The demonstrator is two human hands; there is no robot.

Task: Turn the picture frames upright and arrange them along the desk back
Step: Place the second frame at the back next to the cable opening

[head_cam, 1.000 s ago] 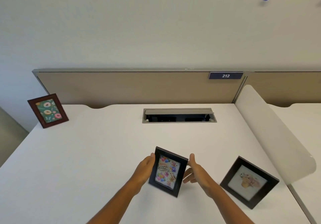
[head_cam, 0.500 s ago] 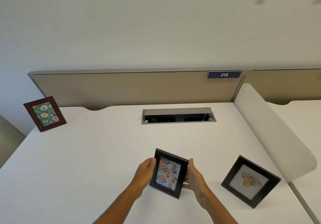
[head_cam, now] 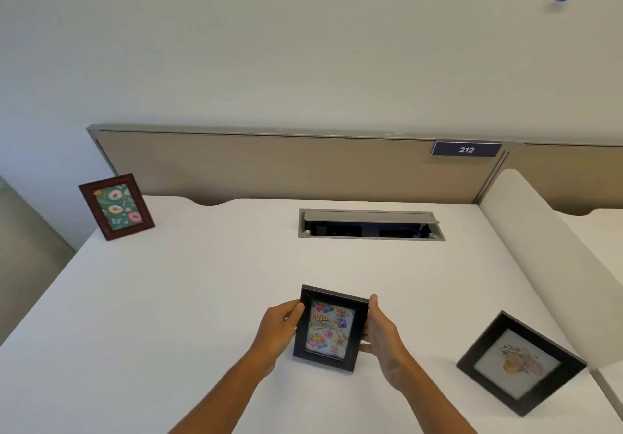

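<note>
Both hands grip the black birthday frame (head_cam: 329,328) by its side edges, the left hand (head_cam: 280,330) on its left, the right hand (head_cam: 380,332) on its right, near the front middle of the white desk (head_cam: 202,298). A second black frame (head_cam: 521,363) sits tilted at near right. A red-brown frame (head_cam: 116,206) stands upright at the far left corner.

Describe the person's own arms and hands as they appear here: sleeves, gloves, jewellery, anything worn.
Both forearms come in bare from the bottom edge; no sleeve shows on either as far as the picture reaches. The left hand and the right hand are ungloved. No watch, bracelet or ring can be seen on the visible wrists and fingers. The upper arms are out of frame, so what is worn there cannot be told.
</note>
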